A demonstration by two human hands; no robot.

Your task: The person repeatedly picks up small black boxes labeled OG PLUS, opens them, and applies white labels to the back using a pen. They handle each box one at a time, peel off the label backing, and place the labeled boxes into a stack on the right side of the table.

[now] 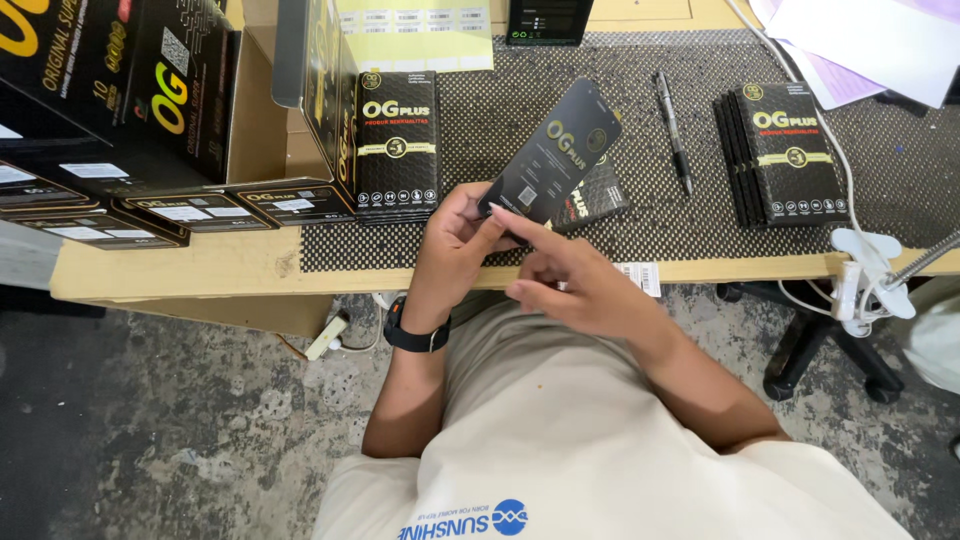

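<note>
Beige shirt nearest, then two hands over the wooden table edge [250, 268].
Left hand [455, 245] holds a flat black packet [552, 155] by its lower end; right hand [575, 280] touches it, fingers loose. Beyond the packet lies a dotted rubber mat [660, 215], with glossy black stacks [785, 150] and a pen [673, 130] on it; cracked concrete floor lies below.

Glossy black card packet [553, 155], rough woven mesh mat [640, 130], worn pale wooden table edge [200, 270].
</note>
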